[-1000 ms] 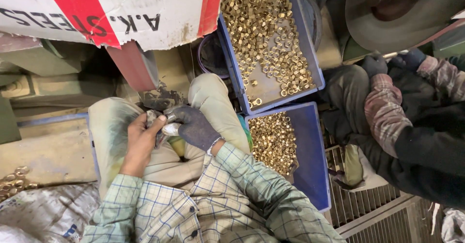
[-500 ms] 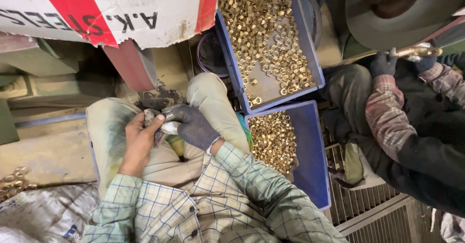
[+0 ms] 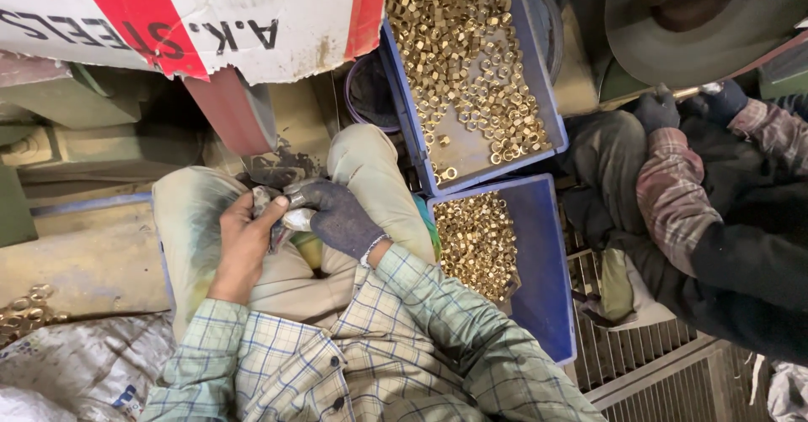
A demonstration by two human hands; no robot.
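I sit with my knees apart, both hands together over my lap. My bare left hand point(image 3: 244, 241) grips a dirty grey cloth or glove point(image 3: 271, 201) at its fingertips. My right hand point(image 3: 337, 216), in a dark grey glove, pinches a small shiny metal piece point(image 3: 299, 218) against the left hand. What exactly lies between the fingers is partly hidden. To my right stand two blue plastic trays of brass nuts: the far tray point(image 3: 539, 77) and the near tray point(image 3: 543, 270).
A torn white and red cardboard sheet point(image 3: 168, 18) hangs above my knees. A co-worker's gloved hands point(image 3: 686, 106) work at the top right near a large dark disc. More brass pieces point(image 3: 25, 308) lie at the left. A metal grate point(image 3: 640, 359) lies at the lower right.
My hands stay together on my lap, barely shifting. The co-worker's hands at the right have risen toward the dark disc.
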